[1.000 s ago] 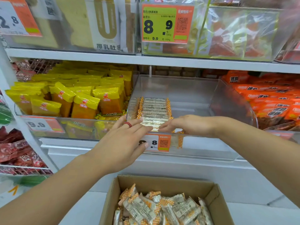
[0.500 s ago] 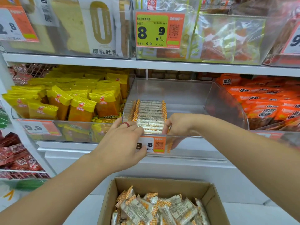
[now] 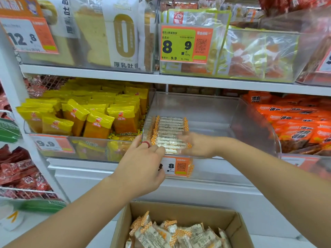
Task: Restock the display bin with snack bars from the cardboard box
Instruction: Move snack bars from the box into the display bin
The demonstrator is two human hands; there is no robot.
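My left hand [image 3: 141, 163] and right hand [image 3: 195, 145] flank the snack bars [image 3: 170, 133] in the display bin [image 3: 223, 111], grip state unclear, cardboard box [image 3: 180, 210] below.

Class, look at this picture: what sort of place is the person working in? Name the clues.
Most likely a shop's snack aisle: white metal shelves, orange and green price tags on clear plastic display bins, and rows of yellow snack packets.

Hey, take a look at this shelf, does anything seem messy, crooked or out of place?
Nothing is spilled or damaged. The clear display bin looks lopsided: its snack bars form one row at the left, the rest bare. Bars in the cardboard box lie jumbled.
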